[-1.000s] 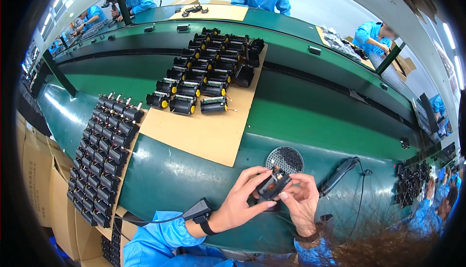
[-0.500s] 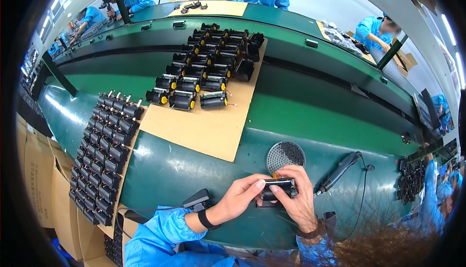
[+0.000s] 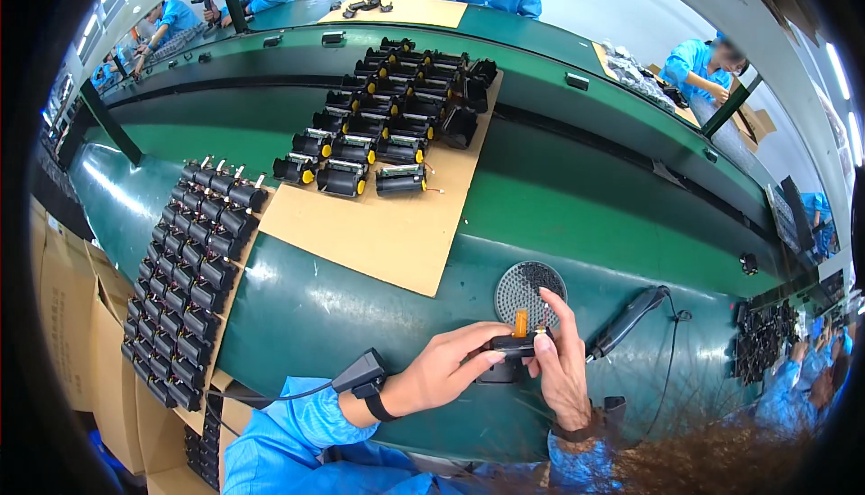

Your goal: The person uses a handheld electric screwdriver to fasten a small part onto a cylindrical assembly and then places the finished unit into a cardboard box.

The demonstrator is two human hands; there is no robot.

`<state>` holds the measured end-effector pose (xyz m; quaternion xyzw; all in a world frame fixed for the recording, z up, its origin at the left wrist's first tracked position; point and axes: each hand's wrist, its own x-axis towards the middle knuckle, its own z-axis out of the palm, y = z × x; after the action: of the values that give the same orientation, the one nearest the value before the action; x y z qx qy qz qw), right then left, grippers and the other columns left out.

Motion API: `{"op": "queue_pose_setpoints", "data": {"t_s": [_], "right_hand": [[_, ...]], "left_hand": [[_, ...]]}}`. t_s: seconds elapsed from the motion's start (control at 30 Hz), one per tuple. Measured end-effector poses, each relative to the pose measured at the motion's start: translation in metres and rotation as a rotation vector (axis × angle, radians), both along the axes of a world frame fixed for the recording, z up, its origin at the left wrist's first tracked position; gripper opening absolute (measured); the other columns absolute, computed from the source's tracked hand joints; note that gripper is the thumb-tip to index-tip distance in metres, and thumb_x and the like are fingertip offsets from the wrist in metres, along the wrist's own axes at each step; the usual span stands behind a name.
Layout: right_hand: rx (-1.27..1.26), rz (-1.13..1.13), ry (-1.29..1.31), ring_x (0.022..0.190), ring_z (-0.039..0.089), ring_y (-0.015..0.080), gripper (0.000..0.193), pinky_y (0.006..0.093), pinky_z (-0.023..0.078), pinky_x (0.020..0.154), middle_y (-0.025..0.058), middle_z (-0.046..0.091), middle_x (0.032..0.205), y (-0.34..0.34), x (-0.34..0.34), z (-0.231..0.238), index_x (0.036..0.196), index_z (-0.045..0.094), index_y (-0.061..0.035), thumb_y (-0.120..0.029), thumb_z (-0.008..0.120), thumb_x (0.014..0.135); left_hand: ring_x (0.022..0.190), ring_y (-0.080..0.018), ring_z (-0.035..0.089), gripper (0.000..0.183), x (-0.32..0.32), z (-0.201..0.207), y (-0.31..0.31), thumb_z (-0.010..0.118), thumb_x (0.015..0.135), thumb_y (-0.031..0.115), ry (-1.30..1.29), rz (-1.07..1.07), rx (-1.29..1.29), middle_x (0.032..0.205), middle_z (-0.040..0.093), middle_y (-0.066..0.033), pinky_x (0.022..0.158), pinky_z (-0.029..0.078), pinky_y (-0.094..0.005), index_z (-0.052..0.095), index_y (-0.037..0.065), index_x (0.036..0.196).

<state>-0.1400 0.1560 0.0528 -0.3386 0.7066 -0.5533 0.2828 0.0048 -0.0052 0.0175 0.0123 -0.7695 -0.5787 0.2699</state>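
Low over the near bench, I hold a black plastic module (image 3: pixel 515 345) between both hands, its narrow edge facing up. An orange flat ribbon (image 3: pixel 521 322) stands up from it. My left hand (image 3: pixel 450 364) is closed on the left end, thumb in front and fingers behind. My right hand (image 3: pixel 562 371) pinches the right end with the thumb, while its index finger points up and away. Just below the module, a dark block (image 3: pixel 500 374) on the bench is partly hidden. Beyond my hands lies a round grey dimpled dish (image 3: pixel 518 290) with small black pieces, probably screws.
A black corded power screwdriver (image 3: pixel 629 322) lies right of my hands. Rows of black modules with yellow gears stand on a cardboard sheet (image 3: pixel 396 247); more black units (image 3: pixel 185 288) fill a board at left. A corded black wrist strap (image 3: pixel 378 405) circles my left wrist. Co-workers sit across the bench.
The module has been tilted from its broad face to its narrow edge, and the orange ribbon now stands clear. My right index finger has lifted off it.
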Motion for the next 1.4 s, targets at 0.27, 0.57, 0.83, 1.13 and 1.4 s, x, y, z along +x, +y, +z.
{"op": "queue_pose_setpoints", "data": {"t_s": [0.27,0.57,0.83,1.13,1.4], "right_hand": [[0.033,-0.139,-0.14,0.082,0.06,0.009,0.059,0.0188,0.048,0.057,0.0038,0.067,0.111,-0.016,0.021,0.018,0.157,0.046,-0.0135,-0.028,0.053,0.101],[-0.289,0.145,-0.486,0.114,0.068,0.0309,0.069,0.046,0.061,0.095,0.0221,0.062,0.13,0.009,-0.005,-0.048,0.16,0.033,-0.0053,-0.043,0.055,0.106],[-0.101,-0.187,0.13,0.058,0.047,0.0068,0.034,0.0251,0.034,0.054,-0.0003,0.052,0.066,0.019,-0.021,0.005,0.111,0.06,-0.0025,-0.035,0.054,0.109],[0.703,-0.621,0.603,0.061,0.061,0.0349,0.065,0.0466,0.046,0.061,0.0171,0.06,0.061,0.095,-0.082,-0.024,0.07,0.059,-0.0005,-0.06,0.068,0.096],[0.895,-0.564,0.521,0.065,0.068,0.0369,0.069,0.0457,0.052,0.069,0.0173,0.067,0.061,0.092,-0.093,-0.016,0.069,0.07,-0.0001,-0.064,0.066,0.093]], "left_hand": [[0.123,-0.0339,0.058,0.069,0.012,0.031,0.003,0.08,0.088,0.029,-0.068,0.087,-0.575,0.14,0.055,-0.014,0.1,0.051,-0.0447,0.052,0.008,0.148],[0.12,-0.0266,0.056,0.065,0.041,0.032,0.025,0.074,0.091,0.029,-0.139,0.225,-0.809,0.135,0.055,-0.0097,0.091,0.048,-0.0363,0.051,0.01,0.148],[0.11,-0.0354,0.058,0.071,0.071,0.033,-0.01,0.084,0.086,0.026,-0.174,0.198,-0.58,0.128,0.056,-0.016,0.094,0.051,-0.0445,0.055,0.003,0.146],[0.107,-0.0306,0.054,0.071,0.035,0.015,0.001,0.084,0.087,0.026,-0.187,-0.021,-0.549,0.127,0.054,-0.0129,0.094,0.045,-0.0424,0.055,0.004,0.148],[0.117,-0.0306,0.051,0.064,0.017,0.015,0.015,0.08,0.088,0.026,-0.263,-0.065,-0.788,0.131,0.055,-0.0114,0.097,0.041,-0.0428,0.057,0.003,0.143]]}}
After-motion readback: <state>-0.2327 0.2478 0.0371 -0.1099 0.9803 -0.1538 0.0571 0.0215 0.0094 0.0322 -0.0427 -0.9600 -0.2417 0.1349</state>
